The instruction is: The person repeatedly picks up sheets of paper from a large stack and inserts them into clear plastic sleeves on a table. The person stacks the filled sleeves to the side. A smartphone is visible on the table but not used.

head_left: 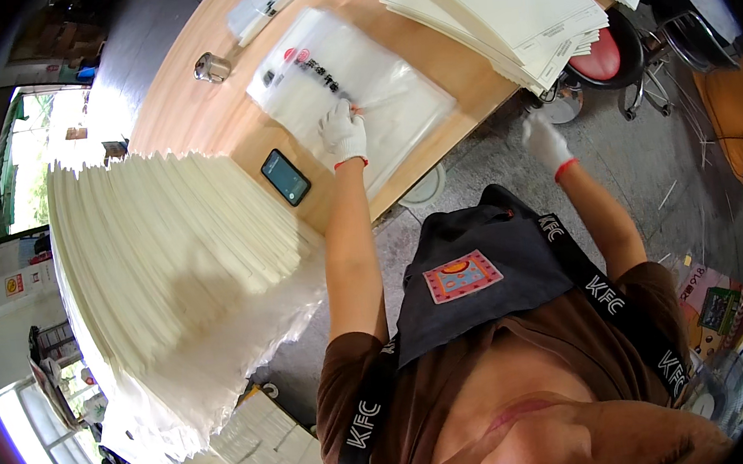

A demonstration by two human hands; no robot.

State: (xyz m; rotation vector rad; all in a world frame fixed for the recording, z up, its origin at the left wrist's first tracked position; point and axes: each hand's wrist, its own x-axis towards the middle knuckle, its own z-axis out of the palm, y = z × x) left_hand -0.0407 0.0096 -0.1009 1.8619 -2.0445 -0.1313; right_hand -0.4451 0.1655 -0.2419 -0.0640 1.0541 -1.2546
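A pile of clear plastic bags (403, 95) with dark and red printing lies on the wooden table. My left hand (344, 133), in a white knitted glove with a red cuff, is over the pile. Its fingers look pinched together on the top bag, whose film is smeared beside the fingertips. Past the table's edge, my right hand (548, 143), gloved the same way, hangs in the air above the floor. Its fingers are blurred, and I see nothing clear in them. Close to my left wrist a phone (286, 177) lies face up.
A tall stack of cream paper sheets (185, 250) rises at the left, with clear film around it. More large printed sheets (502, 5) overhang the table's far right. A metal canister (213, 67) stands at the far left. A red-seated stool (598, 56) is beyond the table.
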